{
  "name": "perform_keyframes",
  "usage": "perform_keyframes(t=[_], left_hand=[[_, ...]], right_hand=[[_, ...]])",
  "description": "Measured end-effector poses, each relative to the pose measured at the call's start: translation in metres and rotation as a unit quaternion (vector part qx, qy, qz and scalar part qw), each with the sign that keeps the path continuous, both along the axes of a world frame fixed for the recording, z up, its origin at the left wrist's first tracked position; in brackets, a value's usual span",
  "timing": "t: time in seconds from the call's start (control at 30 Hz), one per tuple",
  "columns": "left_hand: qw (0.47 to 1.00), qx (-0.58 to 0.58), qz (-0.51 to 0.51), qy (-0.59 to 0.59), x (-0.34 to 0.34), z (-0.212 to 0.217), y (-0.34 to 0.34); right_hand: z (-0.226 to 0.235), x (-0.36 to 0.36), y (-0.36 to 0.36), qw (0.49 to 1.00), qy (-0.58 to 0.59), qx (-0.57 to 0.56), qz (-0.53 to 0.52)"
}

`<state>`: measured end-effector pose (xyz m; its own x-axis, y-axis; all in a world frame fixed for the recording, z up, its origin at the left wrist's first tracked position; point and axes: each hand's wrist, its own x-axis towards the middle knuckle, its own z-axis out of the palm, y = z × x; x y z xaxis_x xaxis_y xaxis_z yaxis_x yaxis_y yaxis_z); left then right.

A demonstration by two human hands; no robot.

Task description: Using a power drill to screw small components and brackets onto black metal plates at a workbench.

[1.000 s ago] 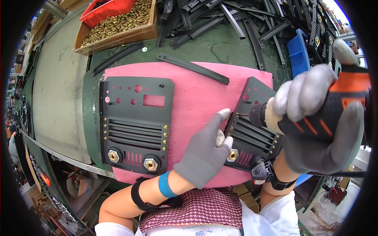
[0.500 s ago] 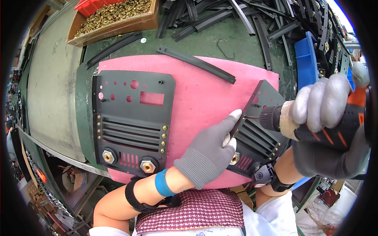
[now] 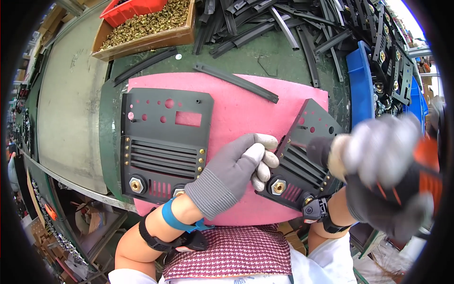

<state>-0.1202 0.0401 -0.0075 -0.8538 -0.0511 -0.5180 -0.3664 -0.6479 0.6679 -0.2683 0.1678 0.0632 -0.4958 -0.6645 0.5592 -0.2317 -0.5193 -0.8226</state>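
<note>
My right hand (image 3: 385,154), gloved and smeared by motion, is wrapped round a black and orange power screwdriver (image 3: 428,165). Its nose points left over the right black metal panel (image 3: 300,158), which lies slanted on a pink foam mat (image 3: 241,118). Beside that panel's left edge is my left hand (image 3: 236,165), in a grey glove with pale fingertips. Its fingers curl in against the thumb; whatever they hold, if anything, is hidden. A second black panel (image 3: 158,118) lies flat on the mat's left, with slots, small brass screws and round brass-centred fittings, one partly covered by my left wrist.
A loose black metal strip (image 3: 236,83) lies across the mat's far edge. Behind stand a cardboard box (image 3: 146,42) of small brass parts, a red tray (image 3: 135,12) and piled black strips (image 3: 255,33). Blue bins (image 3: 362,90) and stacked panels line the right side.
My left hand has come off the right panel's edge, moving left, its fingers now curled in. The screwdriver has shifted slightly down with my right hand. The whole view has shifted slightly.
</note>
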Motion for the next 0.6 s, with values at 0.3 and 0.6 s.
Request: perform_keyframes(t=[0.3,0.6], left_hand=[[0.997,0.075,0.01,0.023,0.007,-0.006,-0.004],[0.97,0.211,0.116,0.016,0.009,-0.002,0.001]], right_hand=[[0.03,0.01,0.028,0.995,-0.09,-0.031,0.039],[0.043,0.002,0.033,0.99,-0.108,0.006,0.095]])
